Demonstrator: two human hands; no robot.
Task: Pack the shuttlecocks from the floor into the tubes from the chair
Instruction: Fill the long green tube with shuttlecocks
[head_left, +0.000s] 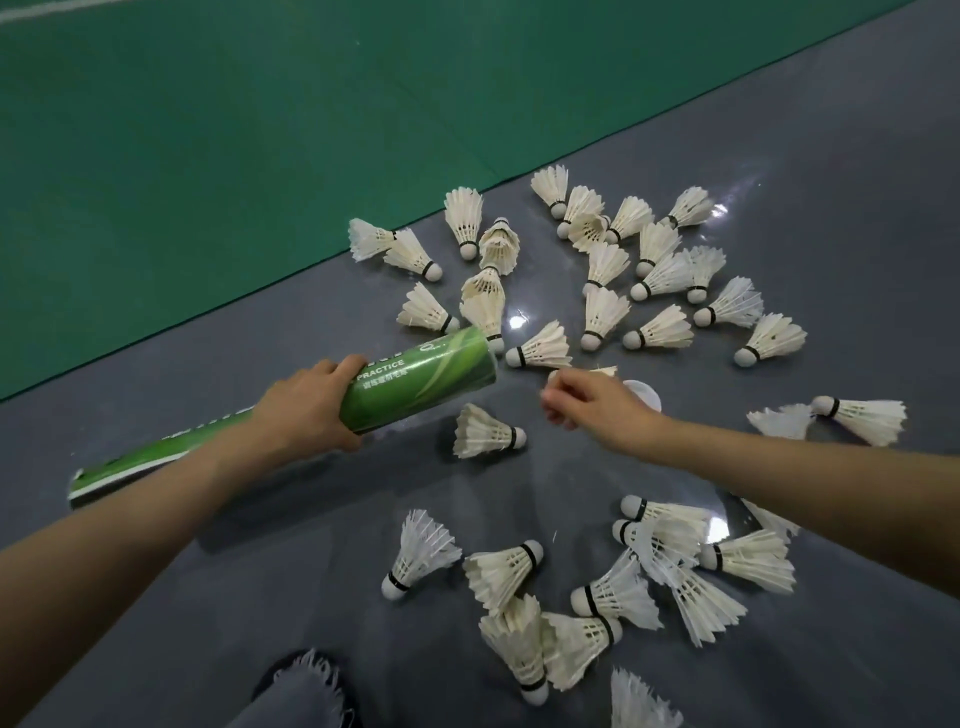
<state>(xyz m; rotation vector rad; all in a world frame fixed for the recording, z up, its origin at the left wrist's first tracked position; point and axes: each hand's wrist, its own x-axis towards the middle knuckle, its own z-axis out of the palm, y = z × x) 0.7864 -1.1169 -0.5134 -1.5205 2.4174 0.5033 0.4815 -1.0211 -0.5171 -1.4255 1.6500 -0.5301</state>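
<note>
Two shuttlecock heaps (602, 312), open floor (322, 571) around tube (421, 379)

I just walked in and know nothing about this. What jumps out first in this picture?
Dozens of white shuttlecocks lie scattered over the grey floor, beside a green court mat. The left hand grips a long green tube, its far end pointing at the pile. The right hand reaches into the middle with curled fingers; whether it holds a shuttlecock is unclear.
</note>
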